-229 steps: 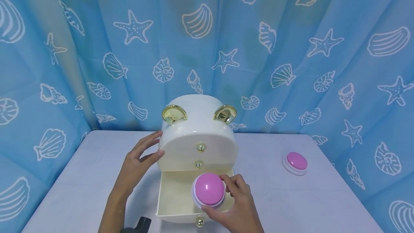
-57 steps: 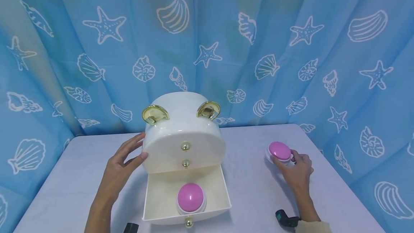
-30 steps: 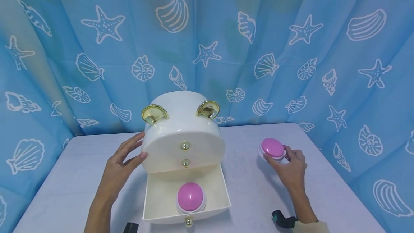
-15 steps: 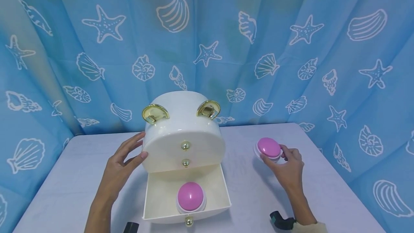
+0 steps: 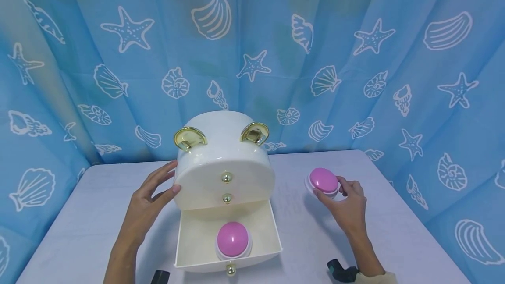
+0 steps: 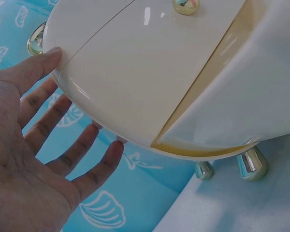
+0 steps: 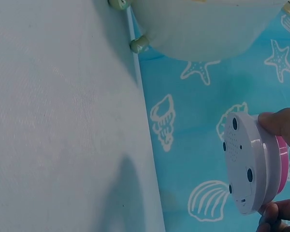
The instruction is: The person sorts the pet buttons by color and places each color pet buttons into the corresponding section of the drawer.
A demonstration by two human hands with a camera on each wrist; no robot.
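Observation:
A white cabinet (image 5: 225, 165) with gold ears stands on the table, its bottom drawer (image 5: 197, 240) pulled out. My left hand (image 5: 146, 207) rests against the cabinet's left side, fingers spread and fairly straight in the left wrist view. Inside the drawer, near its front, sits one push button (image 5: 232, 239) with a pink dome and white base. To the right, my right hand (image 5: 349, 207) pinches a second pink push button (image 5: 323, 180) by its rim, above the table. The right wrist view shows this button's white underside (image 7: 241, 164), with dark feet and small holes.
A white cloth covers the table (image 5: 300, 240). Behind it hangs a blue curtain (image 5: 252, 34) with shell and starfish prints. Dark wrist-worn devices (image 5: 342, 271) show near the bottom edge. Gold legs (image 6: 253, 164) hold the cabinet up.
The first button, earlier held over the drawer by my right hand, now lies inside it. My right hand has picked up the second button and carried it left. My left hand stays on the cabinet.

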